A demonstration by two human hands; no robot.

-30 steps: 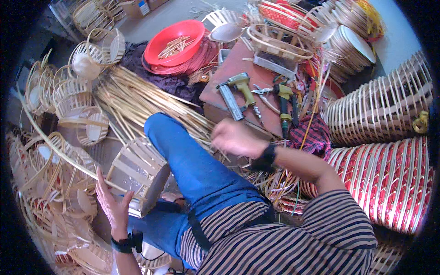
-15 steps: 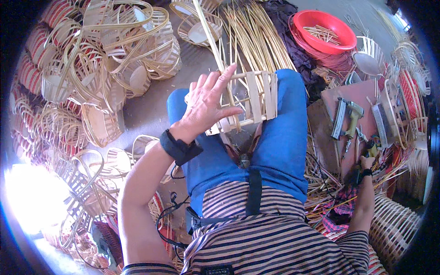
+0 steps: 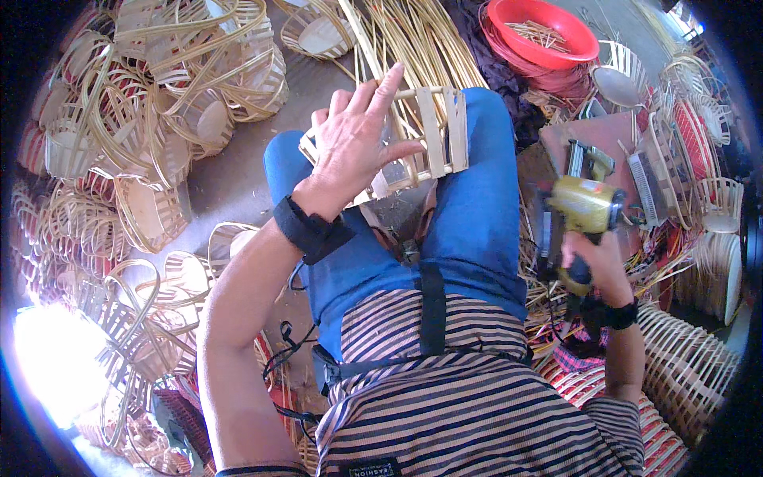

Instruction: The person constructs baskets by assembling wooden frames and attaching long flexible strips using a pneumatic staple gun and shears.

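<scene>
Across my thighs lies a small slatted basket frame [image 3: 434, 131], with pale upright strips joined to thin rods. My left hand [image 3: 346, 147] rests over its left part and holds it, index finger and thumb stretched apart; the other fingertips are partly hidden. A long pale wooden strip [image 3: 360, 40] rises from beside that hand toward the top. To the right of my knee, my right hand [image 3: 602, 266] is wrapped round the black handle of a yellow nail gun [image 3: 584, 203], slightly blurred and held in the air above the workboard.
A second nail gun [image 3: 590, 159] lies on the reddish board [image 3: 556, 137] at my right. Behind it stands a red basin [image 3: 509, 14] with short sticks. Piled woven baskets [image 3: 211, 119] fill the left side. Long thin canes [image 3: 433, 40] lie beyond my knees. A large woven basket [image 3: 683, 358] sits lower right.
My right hand has lifted the yellow nail gun from the board's near edge and brought it up and leftward. My left hand still holds the basket frame; the whole view has shifted slightly.
</scene>
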